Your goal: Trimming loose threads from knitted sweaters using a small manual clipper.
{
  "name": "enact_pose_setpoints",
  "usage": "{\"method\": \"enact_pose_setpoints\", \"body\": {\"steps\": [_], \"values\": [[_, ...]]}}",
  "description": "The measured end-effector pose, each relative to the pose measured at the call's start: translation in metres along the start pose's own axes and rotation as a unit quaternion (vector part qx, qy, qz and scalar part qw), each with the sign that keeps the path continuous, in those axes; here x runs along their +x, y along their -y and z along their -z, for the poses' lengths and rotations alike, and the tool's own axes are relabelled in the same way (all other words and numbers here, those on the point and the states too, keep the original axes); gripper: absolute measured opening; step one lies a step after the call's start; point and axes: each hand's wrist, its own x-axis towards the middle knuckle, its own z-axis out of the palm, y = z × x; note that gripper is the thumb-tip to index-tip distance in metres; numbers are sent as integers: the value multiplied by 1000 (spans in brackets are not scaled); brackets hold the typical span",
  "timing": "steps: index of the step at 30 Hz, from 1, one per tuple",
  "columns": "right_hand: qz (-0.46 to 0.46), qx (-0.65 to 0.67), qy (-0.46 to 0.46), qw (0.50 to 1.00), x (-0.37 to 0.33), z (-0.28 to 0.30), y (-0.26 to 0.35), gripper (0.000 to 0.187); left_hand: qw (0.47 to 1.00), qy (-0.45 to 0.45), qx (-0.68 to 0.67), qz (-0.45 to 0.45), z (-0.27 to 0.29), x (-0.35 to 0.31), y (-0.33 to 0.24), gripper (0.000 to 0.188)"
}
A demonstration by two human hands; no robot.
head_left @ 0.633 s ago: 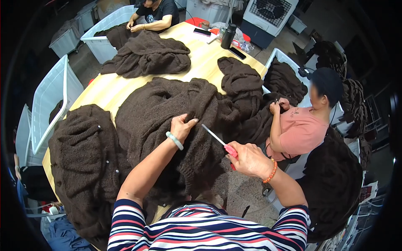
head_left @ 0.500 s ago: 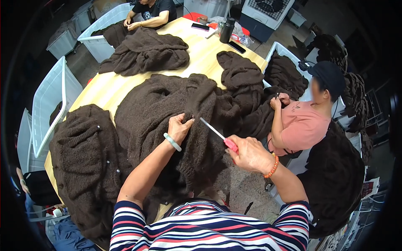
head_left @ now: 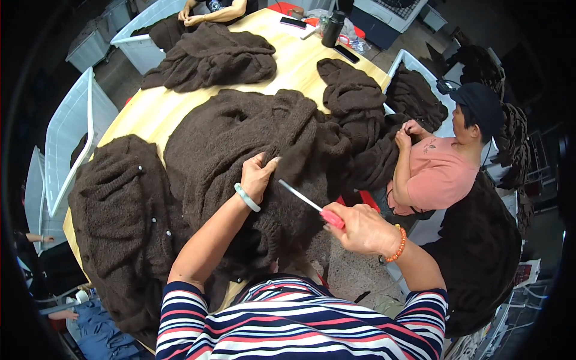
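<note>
A large dark brown knitted garment [head_left: 210, 132] lies bunched over the table in front of me. My left hand [head_left: 258, 179], with a pale green bangle at the wrist, pinches a bit of this knit between thumb and fingers. In my right hand [head_left: 366, 229], which wears an orange bead bracelet, is a tool with a pinkish-red handle and a thin straight metal shaft [head_left: 300, 195]. The shaft points left, its tip just below my left thumb, over the knit. Whether the tip touches the cloth I cannot tell.
Another brown knit with pale buttons [head_left: 120, 204] lies at left; more brown heaps [head_left: 213, 60] cover the wooden table [head_left: 294, 72]. White bins [head_left: 72, 144] stand around it. A person in a pink shirt [head_left: 441, 174] works at right, another person [head_left: 219, 11] at the far side. A black bottle [head_left: 332, 29] stands far right.
The view has tilted slightly, shifting the table upward. The tool's tip has moved left and nearer to me, from beside my left thumb to below it. My left hand stays at the knit.
</note>
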Motion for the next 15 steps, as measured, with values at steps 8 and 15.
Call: {"method": "enact_pose_setpoints", "body": {"steps": [8,15], "values": [[35,176,-74,981,-8,-19,-23,36,988,2,139,-71,38,-33,-4,21],[-183,435,-193,860,21,-78,-130,46,917,-205,341,-8,252,13,-9,24]]}}
